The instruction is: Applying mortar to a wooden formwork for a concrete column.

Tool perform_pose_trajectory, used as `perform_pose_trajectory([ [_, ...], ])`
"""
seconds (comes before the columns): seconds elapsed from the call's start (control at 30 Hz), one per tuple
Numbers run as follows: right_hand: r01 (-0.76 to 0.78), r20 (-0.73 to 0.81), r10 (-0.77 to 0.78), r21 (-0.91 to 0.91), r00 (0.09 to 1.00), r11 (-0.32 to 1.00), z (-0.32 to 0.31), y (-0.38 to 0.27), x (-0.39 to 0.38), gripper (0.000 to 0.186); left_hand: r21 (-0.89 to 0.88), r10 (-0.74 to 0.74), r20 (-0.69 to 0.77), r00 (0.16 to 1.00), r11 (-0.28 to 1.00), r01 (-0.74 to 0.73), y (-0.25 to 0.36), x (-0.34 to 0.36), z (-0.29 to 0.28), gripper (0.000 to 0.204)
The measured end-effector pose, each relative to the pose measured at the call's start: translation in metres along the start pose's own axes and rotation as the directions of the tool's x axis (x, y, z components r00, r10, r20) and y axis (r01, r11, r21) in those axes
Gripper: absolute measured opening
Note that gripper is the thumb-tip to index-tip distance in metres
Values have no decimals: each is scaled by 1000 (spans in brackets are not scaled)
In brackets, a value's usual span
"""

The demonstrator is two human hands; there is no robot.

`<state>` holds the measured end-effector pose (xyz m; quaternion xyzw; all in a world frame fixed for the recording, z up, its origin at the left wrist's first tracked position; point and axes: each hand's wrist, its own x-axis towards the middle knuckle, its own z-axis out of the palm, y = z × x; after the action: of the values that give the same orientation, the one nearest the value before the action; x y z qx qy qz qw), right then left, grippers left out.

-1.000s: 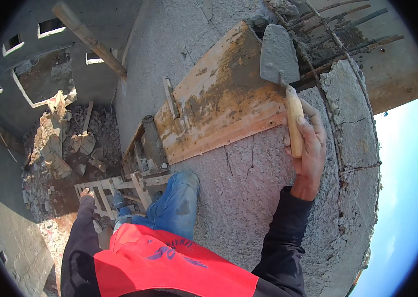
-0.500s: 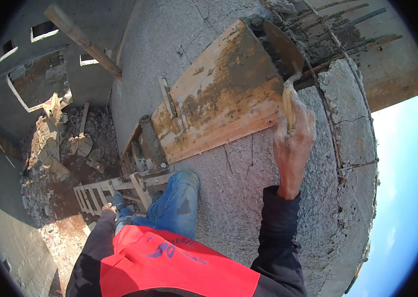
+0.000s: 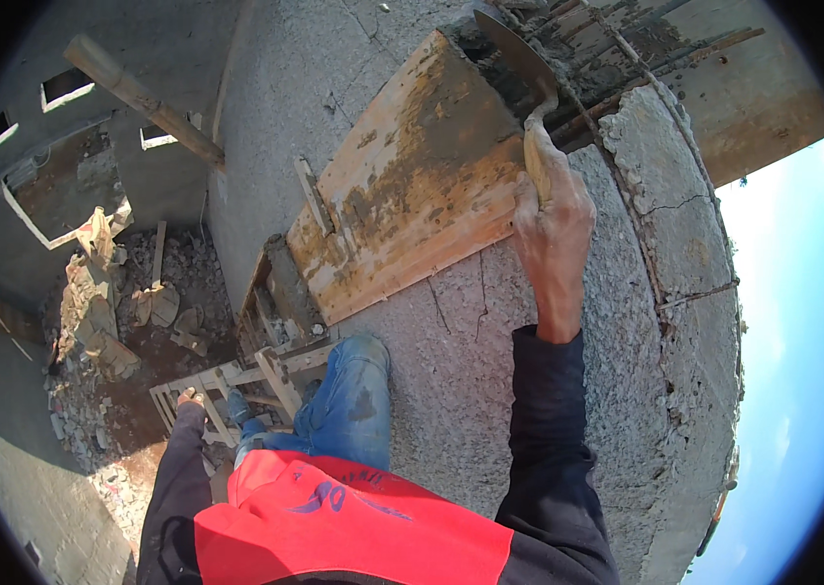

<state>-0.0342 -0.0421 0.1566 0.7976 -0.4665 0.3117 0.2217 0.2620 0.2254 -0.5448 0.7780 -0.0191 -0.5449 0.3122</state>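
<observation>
My right hand is closed round the pale handle of a trowel. The trowel's curved-looking metal blade is tilted up over dark wet mortar at the top end of a wooden board. The board is fixed against the rough concrete and smeared with mortar. Low on the left, my left hand is at the rail of a wooden ladder. Its fingers look curled over the wood, though they are small in the picture.
Steel bars stick out at the top beside the mortar. Rough cracked concrete lies under my right arm. Far below on the left are rubble and crumpled sacks. A round wooden pole juts across the upper left.
My right hand keeps the trowel, and its blade now shows narrower, more edge-on. My left hand has shifted outward along the ladder. The whole view has moved slightly.
</observation>
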Motion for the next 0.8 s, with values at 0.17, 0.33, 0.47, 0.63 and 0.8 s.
perform_pose_trajectory([
  [0.17,310,-160,-291,113,943,944,11,-2,-12,57,161,47,-110,993,987,-29,-18,-17,-23,42],
  [0.33,108,-8,-108,-10,994,994,10,-7,-17,60,38,-128,-5,992,991,128,-24,-48,-17,44],
  [0.47,152,-100,-147,37,984,988,16,-1,-20,61,198,53,27,998,979,-57,-70,-26,-6,42],
  [0.63,116,-105,-108,76,989,990,17,-2,-12,56,180,124,40,991,975,-130,-104,-3,0,43],
  [0.8,-21,18,21,36,1000,999,8,-7,-16,37,-22,-12,73,997,1000,14,-37,-43,14,43],
])
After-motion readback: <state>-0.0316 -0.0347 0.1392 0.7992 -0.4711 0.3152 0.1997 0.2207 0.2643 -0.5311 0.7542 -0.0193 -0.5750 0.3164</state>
